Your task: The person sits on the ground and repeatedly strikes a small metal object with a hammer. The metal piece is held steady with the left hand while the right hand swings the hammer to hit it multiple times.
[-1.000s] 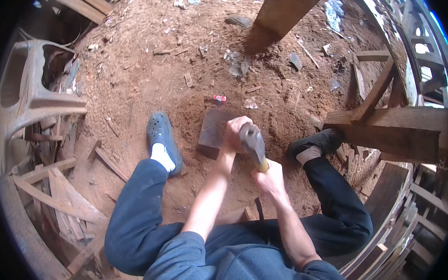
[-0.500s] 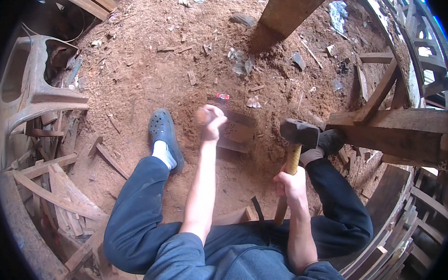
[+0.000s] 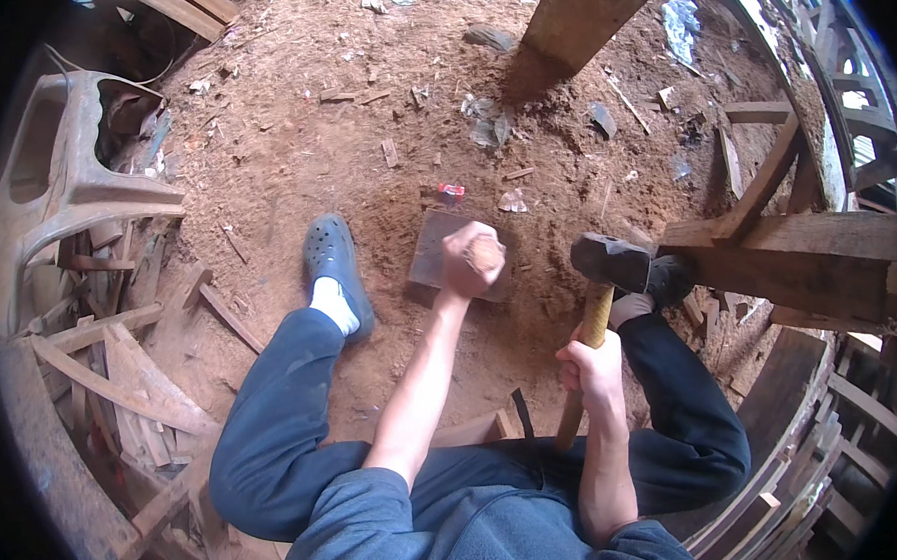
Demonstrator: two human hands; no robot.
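Observation:
My left hand is closed around a tool with a round wooden handle, seen end-on. The tool's lower end is hidden beneath the fist. Under this hand a flat brownish slab lies on the dirt, partly covered by the hand; its left side shows. My right hand grips a hammer by its yellow-wrapped handle, below the dark heavy head. The hammer is held upright near my right knee, head forward, away from the slab.
A small red wrapper lies just beyond the slab. My left shoe is beside it. Thick timber beams stand at the right, a worn plastic chair at the left. Wood scraps and a post stand around.
My left hand has moved right with the wooden-handled tool, from the slab's left edge to over its right part, uncovering the left side. The right hand and hammer are nearly still.

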